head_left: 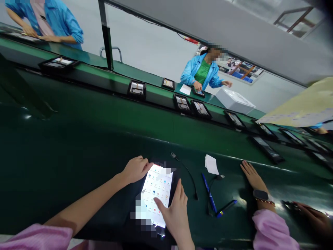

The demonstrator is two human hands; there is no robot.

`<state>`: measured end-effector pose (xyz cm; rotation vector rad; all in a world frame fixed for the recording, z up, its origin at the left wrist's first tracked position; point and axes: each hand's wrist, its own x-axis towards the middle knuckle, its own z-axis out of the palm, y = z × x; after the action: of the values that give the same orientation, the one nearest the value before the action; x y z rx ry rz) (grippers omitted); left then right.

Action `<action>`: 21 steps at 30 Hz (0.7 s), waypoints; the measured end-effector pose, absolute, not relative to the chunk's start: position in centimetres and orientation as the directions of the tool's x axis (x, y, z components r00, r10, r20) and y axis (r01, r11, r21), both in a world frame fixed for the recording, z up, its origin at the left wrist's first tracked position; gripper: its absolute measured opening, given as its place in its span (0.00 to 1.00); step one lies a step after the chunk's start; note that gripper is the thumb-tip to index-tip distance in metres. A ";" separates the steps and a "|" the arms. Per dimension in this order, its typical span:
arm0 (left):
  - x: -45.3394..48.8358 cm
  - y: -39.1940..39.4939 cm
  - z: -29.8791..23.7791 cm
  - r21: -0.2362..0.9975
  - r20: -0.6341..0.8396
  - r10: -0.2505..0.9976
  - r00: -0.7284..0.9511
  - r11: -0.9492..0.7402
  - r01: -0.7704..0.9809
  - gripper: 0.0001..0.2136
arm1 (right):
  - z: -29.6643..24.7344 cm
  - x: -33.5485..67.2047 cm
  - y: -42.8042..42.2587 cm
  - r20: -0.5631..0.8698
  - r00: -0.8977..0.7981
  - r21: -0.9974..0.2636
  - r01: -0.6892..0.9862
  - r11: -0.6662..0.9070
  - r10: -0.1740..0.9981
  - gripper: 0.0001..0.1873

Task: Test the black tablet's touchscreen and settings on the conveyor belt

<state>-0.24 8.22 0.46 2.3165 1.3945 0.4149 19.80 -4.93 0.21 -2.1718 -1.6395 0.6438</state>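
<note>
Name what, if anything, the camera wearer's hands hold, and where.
The lit touchscreen device: the left hand is at its upper-left edge; the right hand is at its right edge, thumb over its front.

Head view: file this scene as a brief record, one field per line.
Device: touchscreen device, lit, rows of app icons showing
Left hand: at the device's upper left edge
Right hand: thumb over the screen, fingers by the right edge
Right of device: black cables, white paper, blue pens
Neighbour: hand on the green bench, dark watch at its wrist
Beyond: row of dark cases
Far side: two people, blue jackets
</note>
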 end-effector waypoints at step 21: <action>-0.5 8.3 -0.3 0.465 0.148 0.918 0.368 -0.394 0.793 0.27 | 1.6 20.8 -5.8 -0.411 0.314 -0.863 0.169 -0.477 0.856 0.47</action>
<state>-0.52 8.33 -0.33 2.3193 1.5060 0.5573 20.80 -5.85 1.62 -1.8542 -0.9112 1.1959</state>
